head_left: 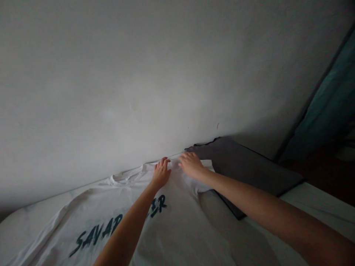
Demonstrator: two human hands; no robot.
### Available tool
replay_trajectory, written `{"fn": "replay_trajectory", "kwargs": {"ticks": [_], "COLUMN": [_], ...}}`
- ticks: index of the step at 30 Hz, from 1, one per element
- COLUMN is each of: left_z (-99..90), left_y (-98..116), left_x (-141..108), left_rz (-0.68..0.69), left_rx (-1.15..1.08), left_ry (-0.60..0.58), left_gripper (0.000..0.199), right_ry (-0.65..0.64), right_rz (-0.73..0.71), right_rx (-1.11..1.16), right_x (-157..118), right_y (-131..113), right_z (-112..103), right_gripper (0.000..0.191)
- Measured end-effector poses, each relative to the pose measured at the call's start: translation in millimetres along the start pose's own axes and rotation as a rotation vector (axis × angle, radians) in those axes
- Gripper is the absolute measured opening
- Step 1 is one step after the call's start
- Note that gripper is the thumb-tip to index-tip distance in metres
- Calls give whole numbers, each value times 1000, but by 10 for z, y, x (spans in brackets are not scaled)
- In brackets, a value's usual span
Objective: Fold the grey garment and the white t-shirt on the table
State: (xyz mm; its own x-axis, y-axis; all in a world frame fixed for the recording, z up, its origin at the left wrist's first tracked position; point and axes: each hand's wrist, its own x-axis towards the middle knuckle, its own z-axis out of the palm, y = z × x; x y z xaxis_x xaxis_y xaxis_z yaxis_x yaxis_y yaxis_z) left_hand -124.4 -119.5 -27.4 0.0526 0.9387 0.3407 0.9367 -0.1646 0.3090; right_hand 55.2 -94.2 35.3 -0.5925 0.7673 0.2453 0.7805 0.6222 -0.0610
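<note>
A plain pale wall (133,88) is the largest thing in view, rising beyond both hands and shaded toward the right. Next in size is the white shirt (177,229), spread front side up beneath both hands and reaching back toward the person, with soft folds running down it. It lies on a white tabletop (318,201) with faint gray streaks, whose bare surface shows to the right of the right hand and far to the left of the left hand. A dark gray cloth (249,166) with black edging lies beyond and to the right of the right hand, its far edge up by the wall and one part under the shirt. Well to the right of the right hand, a teal curtain (327,107) hangs at a slant.

The left hand (161,173) is open, palm down on the shirt near its shoulder, thumb apart from the fingers. The right hand (190,164) is just beside it, also open and palm down at the top of the sleeve, its fingers slightly blurred.

Dark lettering (95,234) crosses the chest below the left hand, partly hidden by the forearm. The short sleeve (206,183) shows beneath the right wrist. The collar (119,182) lies left of the left hand. Smallest is a thin reddish mark (217,126) on the wall, beyond the right hand.
</note>
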Motion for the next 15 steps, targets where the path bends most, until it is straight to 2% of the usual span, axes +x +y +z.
{"fn": "replay_trajectory", "kwargs": {"ticks": [3,6,8,10,12,13,15], "left_z": [-179,-409,-588,-768,-925,-989,-1089], "left_y": [-188,-450,-642,-834,-1024,-1119,-1307], "left_x": [-231,-555,-830,-1151,-1502,-1680,-2018], "left_rz": [-99,-241,-321,-394,-453,-475,-493], "left_rx": [94,106,106,131,188,222,289], "left_ry": [0,52,113,173,209,212,184], "left_gripper": [39,43,43,41,39,40,42], "right_ry": [-20,-21,-40,-68,-117,-142,-183], "right_rz": [-173,-192,-181,-233,-348,-408,-461], "right_rx": [137,296,387,476,532,535,476], "right_x": [-67,-195,-338,-507,-654,-701,-724], "right_y": [-577,-1162,-1542,-1843,-1954,-1908,-1608], "right_z": [161,328,427,517,597,628,662], "right_gripper": [33,41,46,51,55,57,57]}}
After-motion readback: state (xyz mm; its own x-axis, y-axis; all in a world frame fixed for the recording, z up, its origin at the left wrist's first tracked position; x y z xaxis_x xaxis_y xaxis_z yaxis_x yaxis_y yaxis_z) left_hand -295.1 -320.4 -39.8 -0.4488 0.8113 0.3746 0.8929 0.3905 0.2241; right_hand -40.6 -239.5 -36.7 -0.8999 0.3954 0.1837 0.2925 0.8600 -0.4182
